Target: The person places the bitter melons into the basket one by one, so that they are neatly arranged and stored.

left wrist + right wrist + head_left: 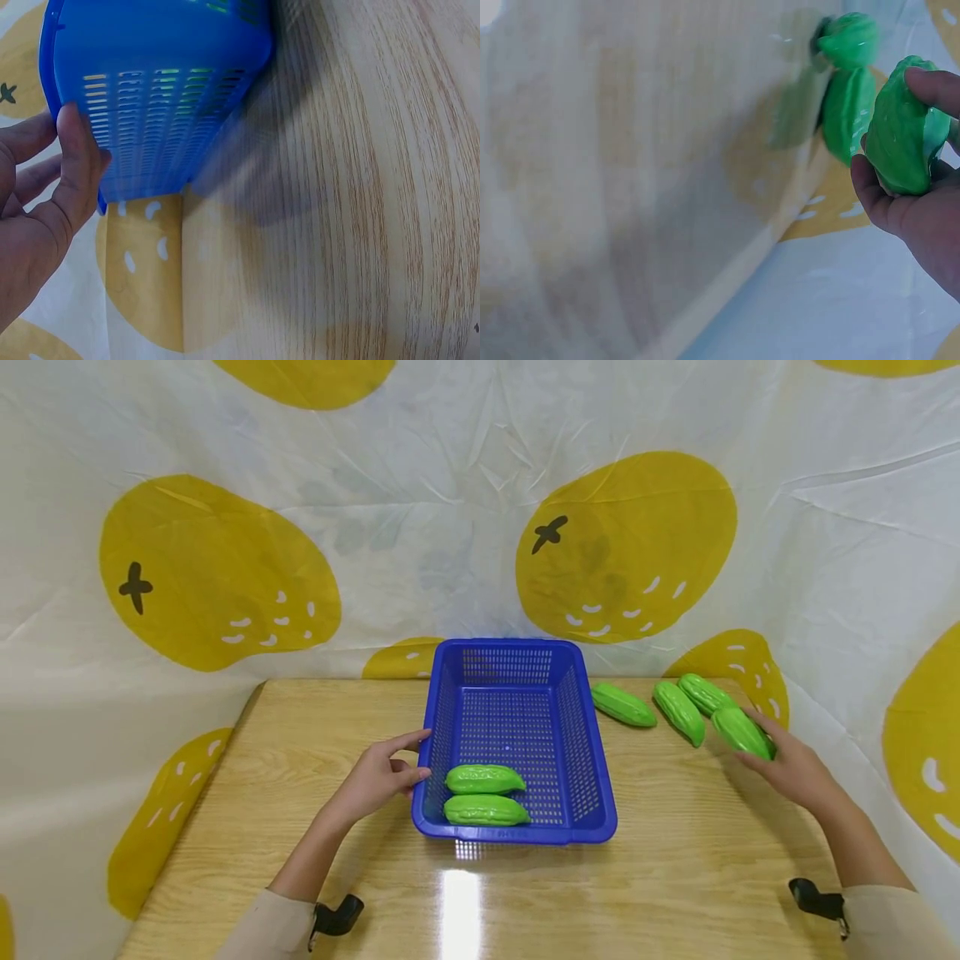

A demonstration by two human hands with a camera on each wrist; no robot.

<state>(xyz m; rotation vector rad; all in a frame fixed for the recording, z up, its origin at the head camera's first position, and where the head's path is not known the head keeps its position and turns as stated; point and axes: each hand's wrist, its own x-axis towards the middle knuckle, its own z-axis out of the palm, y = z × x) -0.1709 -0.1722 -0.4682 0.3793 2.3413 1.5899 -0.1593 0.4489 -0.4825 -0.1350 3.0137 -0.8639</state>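
A blue plastic basket point(517, 836) with slotted walls stands mid-table. My left hand point(380, 781) pinches its left rim; in the left wrist view the thumb point(77, 154) lies against the outer wall. Two green bitter gourds, one of them the front gourd point(486, 810), lie side by side at the near end inside the basket. To the right, my right hand point(801, 770) grips another bitter gourd point(738, 731) between thumb and fingers. In the right wrist view this held gourd point(900, 139) appears raised off the table. Part of it is hidden by the fingers.
Three more bitter gourds lie right of the basket: one gourd point(623, 705) near its wall, a second gourd point(678, 712), and a third gourd point(705, 693) behind the held one. A fruit-printed curtain point(450, 560) hangs along the back of the wooden table point(322, 718).
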